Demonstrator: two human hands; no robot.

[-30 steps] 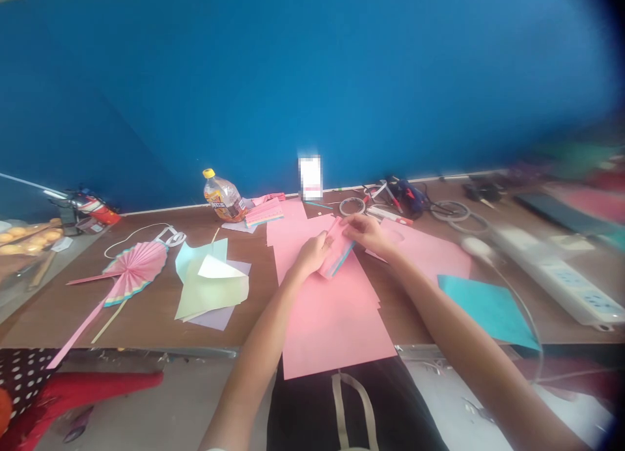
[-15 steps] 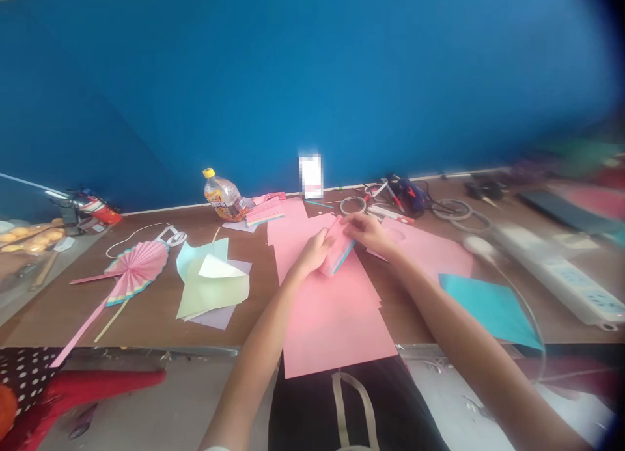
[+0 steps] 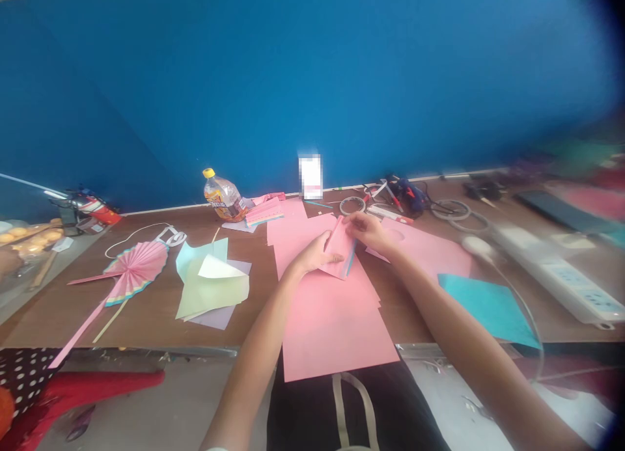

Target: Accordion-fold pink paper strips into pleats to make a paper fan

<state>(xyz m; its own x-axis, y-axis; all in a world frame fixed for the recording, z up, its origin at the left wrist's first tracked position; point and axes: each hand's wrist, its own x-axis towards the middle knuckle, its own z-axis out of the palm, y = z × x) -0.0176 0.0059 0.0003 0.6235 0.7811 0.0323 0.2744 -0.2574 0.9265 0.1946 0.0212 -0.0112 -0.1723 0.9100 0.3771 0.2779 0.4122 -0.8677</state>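
My left hand [image 3: 312,252] and my right hand [image 3: 367,232] both grip a small folded pink paper with a blue edge [image 3: 342,249], held just above a large pink sheet [image 3: 332,314] on the brown table [image 3: 146,308]. The left thumb lies across the paper's lower part. The right fingers pinch its top end. More pink sheets [image 3: 424,246] lie under and beside my hands.
A finished pink paper fan on a stick [image 3: 131,269] lies at the left. Pale green and white sheets [image 3: 209,285] lie beside it. A bottle [image 3: 222,197], tape rolls [image 3: 352,205], tools [image 3: 405,192], a teal sheet [image 3: 488,308] and a power strip [image 3: 561,278] are also there.
The folded paper has turned so its flat pink face shows more, and my left thumb now lies across it. The hands stayed in about the same place.
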